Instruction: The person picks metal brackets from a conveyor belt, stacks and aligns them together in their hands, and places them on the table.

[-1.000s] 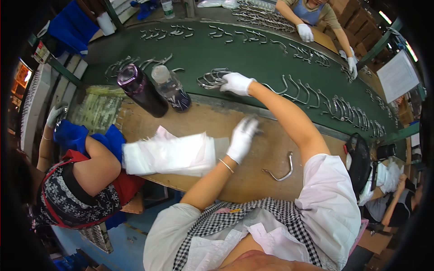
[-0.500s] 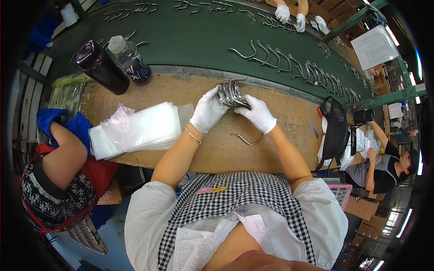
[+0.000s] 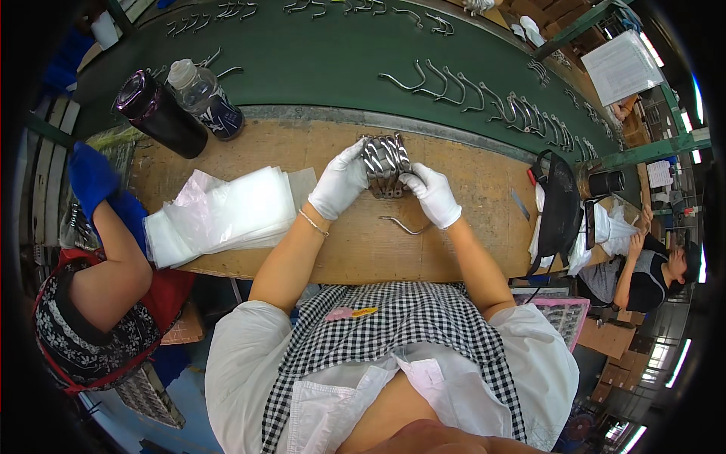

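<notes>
Brought from the green conveyor belt [image 3: 318, 72], a bundle of shiny curved metal bars [image 3: 386, 161] is now gripped between the white-gloved left hand [image 3: 338, 187] and white-gloved right hand [image 3: 433, 195] above the brown wooden worktable [image 3: 355, 261], its ends seemingly being evened.

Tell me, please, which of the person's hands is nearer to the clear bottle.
Left. The left hand sits to the right of the clear bottle and lower in view; the right hand is farther right, beyond the curved metal pieces.
</notes>
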Demonstrator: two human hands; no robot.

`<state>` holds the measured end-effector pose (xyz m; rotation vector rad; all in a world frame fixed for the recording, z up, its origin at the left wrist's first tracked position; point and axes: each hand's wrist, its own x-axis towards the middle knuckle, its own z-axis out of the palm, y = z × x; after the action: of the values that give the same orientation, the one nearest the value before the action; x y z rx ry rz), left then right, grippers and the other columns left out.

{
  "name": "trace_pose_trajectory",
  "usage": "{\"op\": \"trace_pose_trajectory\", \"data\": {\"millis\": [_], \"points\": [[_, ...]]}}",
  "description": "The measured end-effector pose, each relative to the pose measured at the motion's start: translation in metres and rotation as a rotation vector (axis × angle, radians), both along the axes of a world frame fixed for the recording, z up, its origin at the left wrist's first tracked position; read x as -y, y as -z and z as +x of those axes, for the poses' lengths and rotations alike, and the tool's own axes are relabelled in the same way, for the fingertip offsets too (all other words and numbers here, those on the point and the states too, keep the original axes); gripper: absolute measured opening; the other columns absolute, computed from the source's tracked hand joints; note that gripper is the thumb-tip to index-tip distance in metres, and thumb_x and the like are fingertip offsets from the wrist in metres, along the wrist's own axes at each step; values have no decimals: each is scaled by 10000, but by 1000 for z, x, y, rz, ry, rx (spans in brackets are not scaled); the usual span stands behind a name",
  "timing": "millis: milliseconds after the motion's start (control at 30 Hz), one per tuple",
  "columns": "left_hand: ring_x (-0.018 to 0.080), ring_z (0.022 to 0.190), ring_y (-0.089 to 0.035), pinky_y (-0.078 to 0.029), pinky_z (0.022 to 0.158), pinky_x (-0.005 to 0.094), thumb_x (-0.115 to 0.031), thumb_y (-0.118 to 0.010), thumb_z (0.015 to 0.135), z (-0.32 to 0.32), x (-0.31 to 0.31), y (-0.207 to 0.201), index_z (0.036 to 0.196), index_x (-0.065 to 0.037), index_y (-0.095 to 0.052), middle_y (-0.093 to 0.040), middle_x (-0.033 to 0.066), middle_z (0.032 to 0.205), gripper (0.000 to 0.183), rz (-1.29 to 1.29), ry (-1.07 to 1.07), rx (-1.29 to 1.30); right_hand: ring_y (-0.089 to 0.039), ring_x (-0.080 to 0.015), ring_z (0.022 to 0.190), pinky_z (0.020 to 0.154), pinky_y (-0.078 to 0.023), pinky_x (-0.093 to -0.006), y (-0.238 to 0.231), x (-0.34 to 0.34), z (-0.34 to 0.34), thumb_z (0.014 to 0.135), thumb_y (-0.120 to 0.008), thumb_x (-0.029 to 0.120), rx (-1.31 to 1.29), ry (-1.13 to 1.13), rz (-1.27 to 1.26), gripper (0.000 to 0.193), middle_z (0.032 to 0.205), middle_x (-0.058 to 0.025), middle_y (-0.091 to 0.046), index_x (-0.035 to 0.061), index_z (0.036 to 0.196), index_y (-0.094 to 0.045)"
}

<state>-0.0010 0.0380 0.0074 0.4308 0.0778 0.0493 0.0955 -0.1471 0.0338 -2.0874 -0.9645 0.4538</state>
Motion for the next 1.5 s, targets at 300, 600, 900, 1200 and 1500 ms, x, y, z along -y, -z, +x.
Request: {"op": "trace_pose_trajectory", "data": {"millis": [300, 600, 900, 1200, 1500], "points": [[300, 1241, -510, -386, 1061, 460, -320, -403, 995, -1, 1, -5, 1348, 42, -430, -495, 213, 1367, 507, -94, 85, -24, -664, -209, 853, 775, -504, -295, -6, 4, 5, 887, -622, 158, -6, -121, -77, 253, 947, -136, -690, 9, 1090, -647], [297, 1213, -523, -372, 1077, 425, -198, -467, 947, -6, 2, -13, 1306, 106, -445, -498, 232, 1344, 471, 86, 85, 99, -672, -232, 903, 828, -513, -309, 5, 6, 6, 826, -665, 149, -125, -148, -11, 265, 973, -130, -701, 14, 1054, -682], [170, 1036, -622, -463, 965, 299, -30, -611, 853, -9, -3, -17, 1212, 31, -592, -655, 104, 1168, 364, 633, -121, -81, -691, -272, 838, 723, -557, -363, -6, -7, 2, 904, -603, 186, -522, 347, 106, 340, 973, -175, -690, -53, 1145, -611], [109, 956, -624, -492, 897, 272, -28, -660, 852, -9, 18, -29, 1153, -22, -652, -693, 46, 1067, 301, 736, -98, -99, -456, -333, 1276, 1094, -327, -543, 18, -32, -22, 963, -390, 551, -1689, -277, 649, 631, 1384, -177, -476, 62, 1356, -450], [99, 964, -634, -499, 889, 262, -88, -707, 840, -8, 24, -20, 1109, -26, -681, -705, 49, 1064, 277, 1035, 88, -62, -606, -289, 1087, 944, -509, -500, 36, -19, 22, 1002, -329, 158, -1760, 60, 593, 370, 1221, -204, -582, -66, 1259, -475]]}}
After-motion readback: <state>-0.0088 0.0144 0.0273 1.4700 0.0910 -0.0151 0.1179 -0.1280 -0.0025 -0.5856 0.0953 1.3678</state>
